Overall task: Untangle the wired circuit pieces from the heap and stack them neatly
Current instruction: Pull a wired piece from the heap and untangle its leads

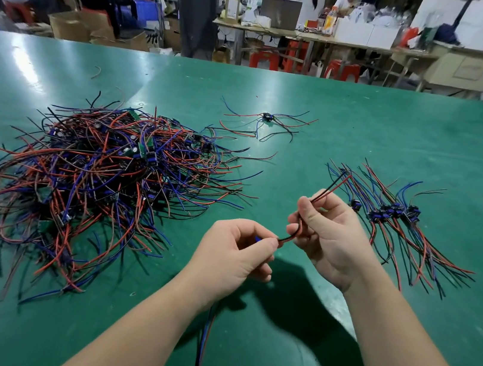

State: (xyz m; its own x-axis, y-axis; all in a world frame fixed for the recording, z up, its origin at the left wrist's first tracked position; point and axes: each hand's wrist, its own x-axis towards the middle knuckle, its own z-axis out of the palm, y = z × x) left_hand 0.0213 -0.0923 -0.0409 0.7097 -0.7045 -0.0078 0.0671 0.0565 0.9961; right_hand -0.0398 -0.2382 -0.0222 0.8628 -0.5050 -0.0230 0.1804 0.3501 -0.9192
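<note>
Left hand point(236, 251) pinches a piece point(287, 237), right hand point(329, 233) grips its wires point(332, 185); overpulling could tear a joint, and dangling leads point(205, 334) might snag the heap point(103, 178).

The left forearm point(144, 319) and right forearm point(397, 347) are bare all the way to the picture's lower edge. The left grip point(236, 254) and right grip point(329, 236) are bare too, with short nails.
</note>
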